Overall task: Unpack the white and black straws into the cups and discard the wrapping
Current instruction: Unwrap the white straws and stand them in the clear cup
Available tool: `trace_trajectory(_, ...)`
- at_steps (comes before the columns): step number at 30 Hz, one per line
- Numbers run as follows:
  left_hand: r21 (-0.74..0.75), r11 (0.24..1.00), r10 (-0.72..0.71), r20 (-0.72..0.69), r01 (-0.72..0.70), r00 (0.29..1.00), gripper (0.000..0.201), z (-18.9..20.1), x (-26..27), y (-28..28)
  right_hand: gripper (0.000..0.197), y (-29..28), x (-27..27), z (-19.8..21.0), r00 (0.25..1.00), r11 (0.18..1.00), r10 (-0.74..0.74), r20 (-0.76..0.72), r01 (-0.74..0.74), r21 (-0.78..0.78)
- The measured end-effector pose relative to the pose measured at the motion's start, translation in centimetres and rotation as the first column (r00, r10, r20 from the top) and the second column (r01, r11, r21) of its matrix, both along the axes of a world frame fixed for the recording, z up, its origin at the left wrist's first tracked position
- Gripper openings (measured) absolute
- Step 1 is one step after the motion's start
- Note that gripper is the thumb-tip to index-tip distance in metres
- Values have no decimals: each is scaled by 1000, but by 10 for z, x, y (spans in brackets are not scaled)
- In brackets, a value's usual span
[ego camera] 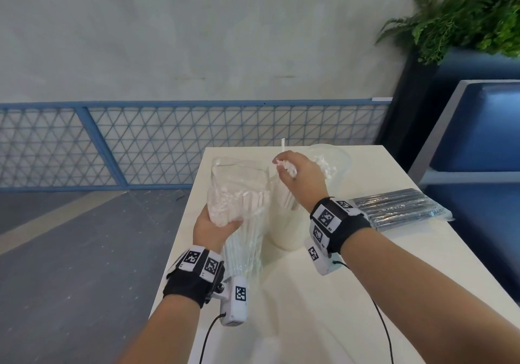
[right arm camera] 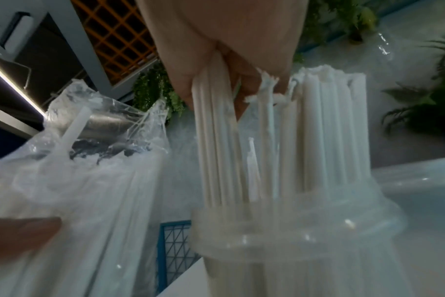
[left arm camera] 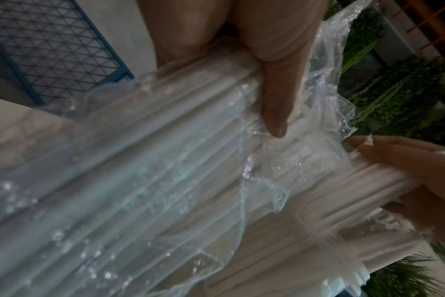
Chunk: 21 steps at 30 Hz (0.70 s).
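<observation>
My left hand (ego camera: 213,227) grips a clear plastic bag of white straws (ego camera: 239,195) around its middle, upright above the table's left edge; the thumb (left arm camera: 272,104) presses on the wrapping (left arm camera: 165,180). My right hand (ego camera: 298,178) holds a bunch of white straws (right arm camera: 216,150) by their tops, with their lower ends inside a clear cup (ego camera: 284,237). More white straws (right arm camera: 330,130) stand in that cup (right arm camera: 292,237). A second clear cup (ego camera: 334,161) stands behind the right hand. A sealed pack of black straws (ego camera: 399,209) lies on the table at right.
The white table (ego camera: 309,307) runs from me to a blue mesh railing (ego camera: 168,144). A blue seat (ego camera: 492,144) and a planter with ferns (ego camera: 464,17) stand at the right. Cables from the wrist cameras trail over the near table.
</observation>
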<state>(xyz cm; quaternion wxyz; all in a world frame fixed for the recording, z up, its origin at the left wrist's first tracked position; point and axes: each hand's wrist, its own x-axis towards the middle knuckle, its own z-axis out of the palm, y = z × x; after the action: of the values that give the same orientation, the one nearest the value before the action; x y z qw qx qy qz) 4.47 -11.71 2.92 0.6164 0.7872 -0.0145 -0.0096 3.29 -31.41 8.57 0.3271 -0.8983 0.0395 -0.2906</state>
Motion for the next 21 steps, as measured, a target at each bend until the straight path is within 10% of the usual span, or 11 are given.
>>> trace_trajectory(5,-17,1000,-11,0,11,1000,52,0,-4,0,109,-6,-18,-17,962,962,-270,-32,271,23)
trace_trajectory(9,-16,1000,-9,-8,9,1000,54,-2,-3,2,126,-12,-26,-43,972,961,-219,-81,229,158)
trace_trajectory(14,-14,1000,-25,-9,25,1000,54,-3,-4,3,118,-11,-12,-38,980,921,-190,-53,196,336)
trace_trajectory(21,4,1000,-24,-1,24,1000,57,-4,-3,3,36,-20,0,-23,967,951,-198,-158,229,208)
